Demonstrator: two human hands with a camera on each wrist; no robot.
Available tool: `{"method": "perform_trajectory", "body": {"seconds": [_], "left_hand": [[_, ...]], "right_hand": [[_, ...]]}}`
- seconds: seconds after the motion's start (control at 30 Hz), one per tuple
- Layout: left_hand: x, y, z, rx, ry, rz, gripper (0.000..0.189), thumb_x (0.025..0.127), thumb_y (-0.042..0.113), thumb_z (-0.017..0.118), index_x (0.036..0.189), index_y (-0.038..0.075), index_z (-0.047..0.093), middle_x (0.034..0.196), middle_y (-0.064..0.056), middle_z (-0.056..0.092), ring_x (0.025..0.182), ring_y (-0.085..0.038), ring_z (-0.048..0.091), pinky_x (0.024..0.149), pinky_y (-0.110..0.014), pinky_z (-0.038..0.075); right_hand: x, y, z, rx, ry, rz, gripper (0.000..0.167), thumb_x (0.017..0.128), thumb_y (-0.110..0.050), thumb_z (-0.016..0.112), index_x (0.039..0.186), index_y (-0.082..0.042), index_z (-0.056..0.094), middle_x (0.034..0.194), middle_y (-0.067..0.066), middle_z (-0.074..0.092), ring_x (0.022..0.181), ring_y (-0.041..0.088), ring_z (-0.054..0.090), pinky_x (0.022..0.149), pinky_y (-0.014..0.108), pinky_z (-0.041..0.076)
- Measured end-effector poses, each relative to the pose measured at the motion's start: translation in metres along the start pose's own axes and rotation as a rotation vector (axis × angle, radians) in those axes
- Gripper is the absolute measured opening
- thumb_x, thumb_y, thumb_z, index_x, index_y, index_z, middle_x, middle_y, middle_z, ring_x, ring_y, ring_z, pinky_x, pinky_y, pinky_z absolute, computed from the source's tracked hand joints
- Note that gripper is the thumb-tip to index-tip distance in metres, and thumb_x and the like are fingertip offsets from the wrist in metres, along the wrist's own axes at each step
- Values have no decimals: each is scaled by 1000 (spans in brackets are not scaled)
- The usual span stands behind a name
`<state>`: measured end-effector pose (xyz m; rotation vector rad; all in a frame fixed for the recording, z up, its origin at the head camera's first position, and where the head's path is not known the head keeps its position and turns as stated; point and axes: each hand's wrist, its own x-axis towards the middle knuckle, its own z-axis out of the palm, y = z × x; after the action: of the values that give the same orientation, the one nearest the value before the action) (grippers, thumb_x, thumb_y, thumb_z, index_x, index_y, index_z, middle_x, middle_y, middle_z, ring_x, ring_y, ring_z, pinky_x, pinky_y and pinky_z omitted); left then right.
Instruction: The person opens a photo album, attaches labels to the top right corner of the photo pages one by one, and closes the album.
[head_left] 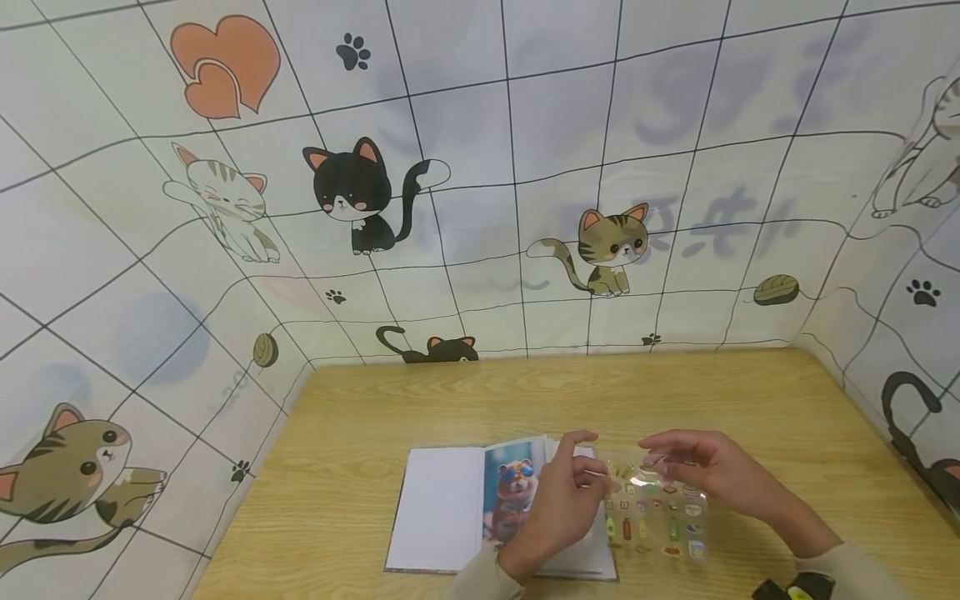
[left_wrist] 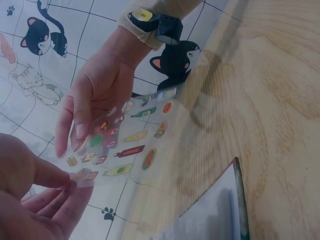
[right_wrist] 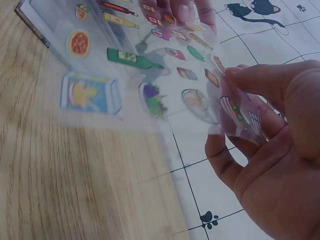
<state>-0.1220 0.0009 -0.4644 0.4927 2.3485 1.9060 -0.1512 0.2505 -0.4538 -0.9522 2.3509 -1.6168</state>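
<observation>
A clear sticker sheet [head_left: 652, 517] printed with small bottles and foods is held up above the table, tilted. My left hand [head_left: 567, 492] pinches its left edge between thumb and fingers, over the open book. At the opposite edge, my right hand [head_left: 708, 467] pinches the sheet; the right wrist view shows the thumb on top and the fingers [right_wrist: 222, 160] beneath. Stickers such as a green bottle [right_wrist: 132, 59] and a red bottle [left_wrist: 130, 151] show through the film. Below the left hand lies the open book [head_left: 438, 508], with a bear picture [head_left: 512, 487] on its right side.
The wooden table [head_left: 337, 417] runs back to a white wall covering [head_left: 480, 150] with grid lines and cartoon cats. A dark band with a yellow mark [head_left: 798, 587] is on the right wrist. The book's cover edge [left_wrist: 242, 210] lies close under the sheet.
</observation>
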Motion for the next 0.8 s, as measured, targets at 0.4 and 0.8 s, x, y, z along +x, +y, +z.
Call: {"method": "perform_trajectory", "body": {"seconds": [0.4, 0.8], "left_hand": [[0, -2, -1, -35, 9, -58, 46, 92, 0, 64, 131, 20, 48, 95, -6, 74, 85, -9, 71, 73, -18, 53], [-1, -4, -5, -44, -21, -78, 46, 93, 1, 63, 132, 20, 47, 95, 0, 74, 84, -4, 70, 72, -19, 53]], "right_hand": [[1, -5, 6, -209, 88, 28, 26, 94, -8, 66, 119, -15, 69, 105, -5, 72, 93, 5, 64, 74, 27, 54], [7, -12, 16, -396, 214, -55, 35, 84, -12, 78, 114, -28, 70, 112, -10, 68, 106, -1, 58, 86, 21, 49]]}}
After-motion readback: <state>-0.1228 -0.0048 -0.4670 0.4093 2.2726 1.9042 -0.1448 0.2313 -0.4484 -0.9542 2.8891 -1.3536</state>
